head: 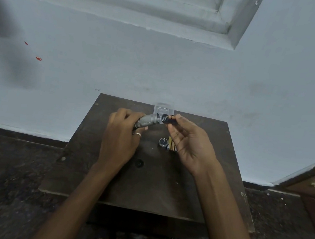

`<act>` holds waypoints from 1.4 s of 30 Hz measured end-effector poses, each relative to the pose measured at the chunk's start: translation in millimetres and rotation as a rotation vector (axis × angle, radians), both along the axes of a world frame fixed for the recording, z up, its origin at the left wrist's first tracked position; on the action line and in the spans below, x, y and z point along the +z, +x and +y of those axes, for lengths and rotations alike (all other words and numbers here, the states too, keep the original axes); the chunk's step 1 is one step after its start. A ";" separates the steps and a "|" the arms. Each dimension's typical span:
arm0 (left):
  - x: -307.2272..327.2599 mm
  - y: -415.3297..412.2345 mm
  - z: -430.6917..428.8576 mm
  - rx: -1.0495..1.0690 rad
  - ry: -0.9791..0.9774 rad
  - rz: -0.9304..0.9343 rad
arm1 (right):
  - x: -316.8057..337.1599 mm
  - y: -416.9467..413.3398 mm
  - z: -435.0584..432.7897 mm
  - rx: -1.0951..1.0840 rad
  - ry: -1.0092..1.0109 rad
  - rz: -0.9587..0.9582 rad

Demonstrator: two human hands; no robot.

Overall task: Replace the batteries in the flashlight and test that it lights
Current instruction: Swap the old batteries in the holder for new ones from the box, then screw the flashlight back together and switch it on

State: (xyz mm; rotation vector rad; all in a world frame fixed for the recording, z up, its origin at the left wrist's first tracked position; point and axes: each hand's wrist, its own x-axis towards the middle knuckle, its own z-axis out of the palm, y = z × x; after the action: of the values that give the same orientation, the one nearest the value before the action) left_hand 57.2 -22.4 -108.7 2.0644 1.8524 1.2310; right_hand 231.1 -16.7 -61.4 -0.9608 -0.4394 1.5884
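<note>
Grips the silver flashlight [146,121] in the left hand [122,135], above the worktop [145,186]. Pinches a black battery holder [169,119] in the right hand [191,144], at the flashlight's open end. With a round cap [163,141] and loose batteries [171,144] just nearer than the flashlight, a clear case [162,109] beyond it.

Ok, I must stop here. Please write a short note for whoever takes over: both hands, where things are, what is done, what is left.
Left hand grips the flashlight body, open end toward the right.
Right hand pinches the black battery holder at that open end; in or out, I cannot tell.
On the table: the round cap with loose batteries beside it; a clear pack at the far edge.
Done: flashlight opened. Left: seat the holder, screw the cap on, test the light.
</note>
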 end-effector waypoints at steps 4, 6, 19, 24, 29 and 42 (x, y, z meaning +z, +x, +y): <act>2.0 0.7 0.5 -0.037 0.001 -0.033 | -2.9 -1.8 -0.6 -0.023 0.068 -0.120; 2.8 1.3 0.7 -0.049 0.001 -0.046 | -3.8 -2.5 -0.3 -0.045 0.089 -0.179; 3.3 1.2 0.3 -0.071 -0.019 -0.116 | -7.6 -13.0 -1.9 -0.108 0.375 -1.033; 0.7 -3.0 3.0 -0.056 -0.015 -0.160 | -7.7 1.5 -2.2 -0.024 0.426 -1.456; 2.7 -2.2 2.3 -0.041 -0.007 -0.201 | -12.7 8.8 -1.6 0.341 0.425 -1.745; 4.4 -2.5 2.5 -0.011 -0.028 -0.292 | -17.1 2.7 -0.2 0.199 0.463 -1.505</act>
State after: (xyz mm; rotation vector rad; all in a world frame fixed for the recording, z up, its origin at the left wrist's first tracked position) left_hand 54.7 -19.9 -104.3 1.7658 1.7121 1.4069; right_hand 233.8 -16.9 -78.4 -1.6164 -1.8573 0.5591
